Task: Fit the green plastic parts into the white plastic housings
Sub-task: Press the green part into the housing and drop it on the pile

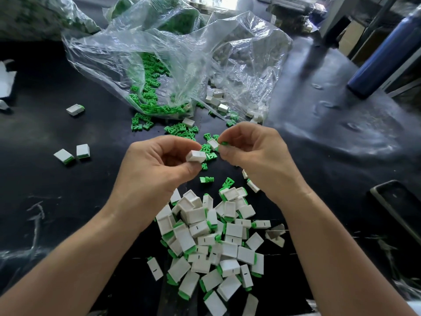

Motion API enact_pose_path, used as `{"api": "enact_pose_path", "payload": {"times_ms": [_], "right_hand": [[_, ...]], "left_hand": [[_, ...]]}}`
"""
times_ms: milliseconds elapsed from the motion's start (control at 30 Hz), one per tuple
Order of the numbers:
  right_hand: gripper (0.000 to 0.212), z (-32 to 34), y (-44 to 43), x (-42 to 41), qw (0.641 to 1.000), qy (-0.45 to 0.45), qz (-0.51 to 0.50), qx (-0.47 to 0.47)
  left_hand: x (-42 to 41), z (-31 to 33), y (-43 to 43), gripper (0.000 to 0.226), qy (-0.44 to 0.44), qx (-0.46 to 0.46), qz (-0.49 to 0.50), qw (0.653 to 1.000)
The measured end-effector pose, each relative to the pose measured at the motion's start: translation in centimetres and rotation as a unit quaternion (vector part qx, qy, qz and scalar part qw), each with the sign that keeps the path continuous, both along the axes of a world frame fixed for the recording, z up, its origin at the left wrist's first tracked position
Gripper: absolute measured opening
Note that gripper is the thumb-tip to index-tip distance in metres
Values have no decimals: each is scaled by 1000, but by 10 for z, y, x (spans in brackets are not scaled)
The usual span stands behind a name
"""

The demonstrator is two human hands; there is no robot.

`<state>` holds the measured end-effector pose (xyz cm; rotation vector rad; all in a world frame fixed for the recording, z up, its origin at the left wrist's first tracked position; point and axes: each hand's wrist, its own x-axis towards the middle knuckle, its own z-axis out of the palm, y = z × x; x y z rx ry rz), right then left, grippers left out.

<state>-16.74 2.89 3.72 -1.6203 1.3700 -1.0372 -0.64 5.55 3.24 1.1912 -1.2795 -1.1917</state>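
Note:
My left hand [159, 160] pinches a white plastic housing [196, 155] between thumb and fingers above the black table. My right hand [252, 153] holds a second white housing [213, 143] and a green plastic part [224, 143] at its fingertips, just right of the left hand's housing. Loose green parts [182, 129] lie scattered behind the hands. A pile of assembled white housings with green ends [214, 242] lies between my forearms.
Clear plastic bags [164, 55] at the back spill green parts [150, 87] and white housings [216, 99]. Stray assembled pieces [75, 109] [64, 156] lie at the left. A dark blue bottle [385, 53] stands back right, a black phone [401, 208] at the right edge.

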Motion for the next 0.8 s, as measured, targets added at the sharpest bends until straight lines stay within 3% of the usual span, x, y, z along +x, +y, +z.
{"api": "enact_pose_path", "payload": {"times_ms": [167,333,433,567,667,800], "right_hand": [[21,9,8,6,992,-100,69,32],[21,10,11,11,992,-77,94,27],[22,9,9,9,995,-74,64,1],[25,13,11,8,982,-161,96,-31],[26,13,14,13,984,-117,128,-45],[25,14,13,11,988,-104,112,-29]], "left_hand": [[0,0,-1,14,-19,0,4,1000],[-2,6,1,15,43,-5,-1,999],[1,4,0,26,14,-2,29,999],[0,0,-1,21,-25,25,5,999],[-2,0,0,12,-13,18,-27,999],[-1,2,1,24,7,3,-17,1000]]}}
